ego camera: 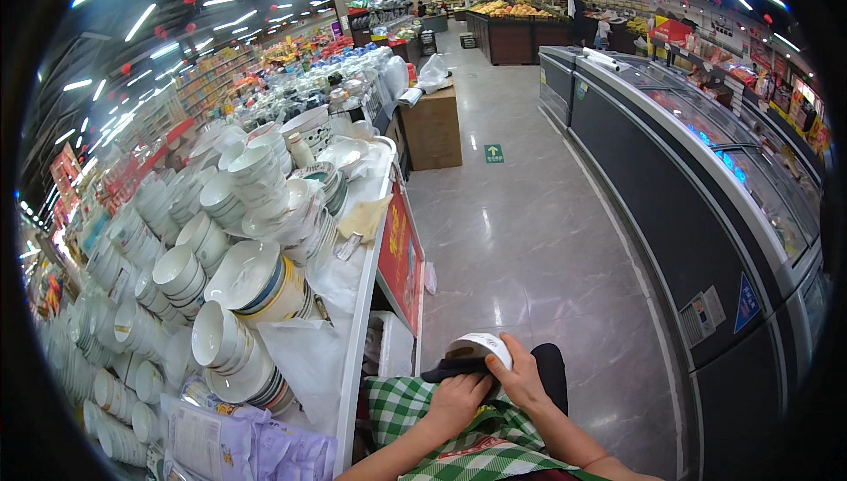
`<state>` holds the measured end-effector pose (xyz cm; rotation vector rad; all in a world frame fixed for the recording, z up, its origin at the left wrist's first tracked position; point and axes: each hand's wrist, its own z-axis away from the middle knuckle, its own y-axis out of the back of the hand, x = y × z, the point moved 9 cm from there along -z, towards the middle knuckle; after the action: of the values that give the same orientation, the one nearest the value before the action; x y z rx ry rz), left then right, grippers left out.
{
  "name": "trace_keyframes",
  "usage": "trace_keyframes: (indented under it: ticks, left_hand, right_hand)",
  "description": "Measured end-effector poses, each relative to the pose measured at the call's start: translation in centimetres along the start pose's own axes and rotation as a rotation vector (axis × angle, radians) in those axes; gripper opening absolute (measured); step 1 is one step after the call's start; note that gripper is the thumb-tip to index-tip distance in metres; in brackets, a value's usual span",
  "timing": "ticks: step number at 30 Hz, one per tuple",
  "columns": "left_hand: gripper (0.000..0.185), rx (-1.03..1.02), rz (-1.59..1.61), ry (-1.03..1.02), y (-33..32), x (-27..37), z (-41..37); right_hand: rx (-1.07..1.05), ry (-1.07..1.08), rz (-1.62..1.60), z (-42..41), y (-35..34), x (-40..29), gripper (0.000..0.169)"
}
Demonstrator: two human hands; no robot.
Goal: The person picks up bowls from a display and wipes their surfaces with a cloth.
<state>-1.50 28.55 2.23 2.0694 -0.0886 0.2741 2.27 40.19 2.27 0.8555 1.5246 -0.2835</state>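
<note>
My right hand [519,375] grips the rim of a white ceramic bowl [493,343], which is tilted above my lap. My left hand [461,398] holds a dark cloth [453,368] against the bowl's opening, with its fingers partly hidden by the cloth. Below both hands lies a green and white checked apron [400,405]. To the left, a display table [370,262] bears many stacks of white bowls [222,339] and plates, some with coloured rims. A beige cloth [365,217] rests near the table's edge.
Purple plastic packages [248,444] lie at the table's near corner. A white foam box [390,345] stands under the table, and a cardboard box [431,130] beyond it. Dark chest freezers [635,203] line the aisle's right side. People [577,14] are far off near the fruit stand [519,31].
</note>
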Motion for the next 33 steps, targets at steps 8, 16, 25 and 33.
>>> trace_keyframes:
  ticks: [8, 16, 25, 33]
  left_hand:
    - [0.029, 0.332, 0.221, 0.114, 2.9, -0.7, 0.8]
    - [0.032, 0.354, 0.299, 0.092, 3.3, 0.6, 0.4]
    - [0.031, 0.267, 0.078, 0.001, 1.3, -0.5, 1.9]
    - [0.036, 0.313, 0.328, 0.157, 3.3, 0.0, -0.1]
  right_hand:
    - [0.107, 0.099, -0.004, 1.4, -2.0, -2.0, 0.073]
    - [0.183, -0.001, -0.188, 1.6, -2.1, 0.0, 0.055]
    - [0.038, 0.029, 0.204, 0.8, -1.2, -1.2, 0.074]
    - [0.225, 0.163, -0.035, 1.2, -1.1, -2.6, 0.052]
